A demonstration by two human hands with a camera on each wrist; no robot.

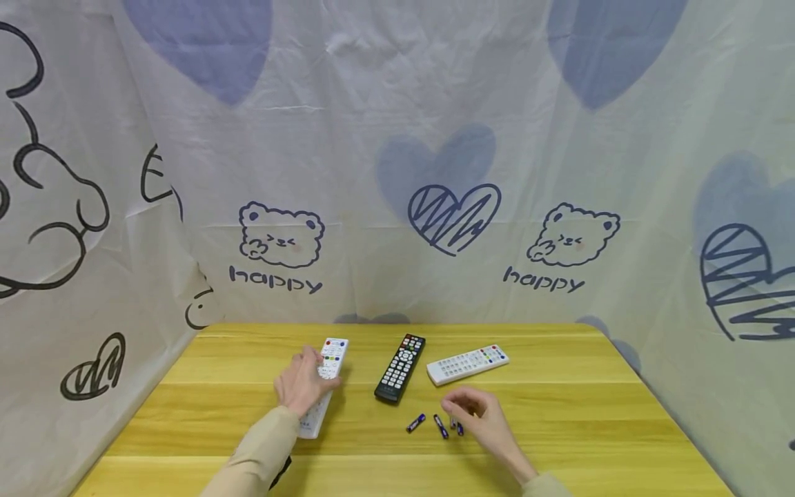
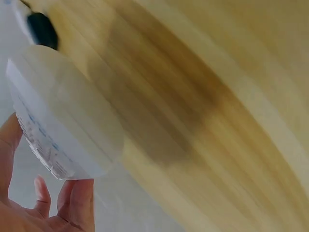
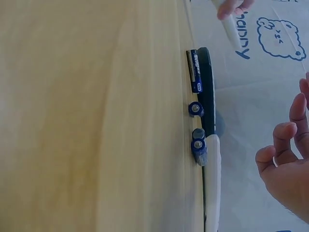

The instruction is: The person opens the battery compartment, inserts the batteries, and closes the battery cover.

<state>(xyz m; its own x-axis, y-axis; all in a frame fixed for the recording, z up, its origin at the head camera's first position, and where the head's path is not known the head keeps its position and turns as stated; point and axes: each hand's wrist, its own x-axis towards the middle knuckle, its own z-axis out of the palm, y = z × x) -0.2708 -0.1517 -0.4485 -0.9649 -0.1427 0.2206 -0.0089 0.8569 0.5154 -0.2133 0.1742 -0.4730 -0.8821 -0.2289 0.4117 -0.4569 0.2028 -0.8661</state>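
A white remote control (image 1: pixel 335 350) with coloured buttons is gripped by my left hand (image 1: pixel 303 384), thumb on one side and fingers on the other. In the left wrist view that remote (image 2: pixel 63 111) is lifted and tilted, its buttons turned toward the palm. Over the right part of the table my right hand (image 1: pixel 484 418) hovers with loosely bent fingers and nothing visible in them. Beneath and beside it lie several small blue batteries (image 1: pixel 440 426); in the right wrist view a battery (image 3: pixel 194 71) lies sideways and others show their ends.
A black remote control (image 1: pixel 400 369) lies at the table's middle. To its right is a second white remote (image 1: pixel 468 364), set at an angle. The wooden table (image 1: pixel 205 386) ends at a printed cloth (image 1: pixel 366 262) hanging behind and at both sides.
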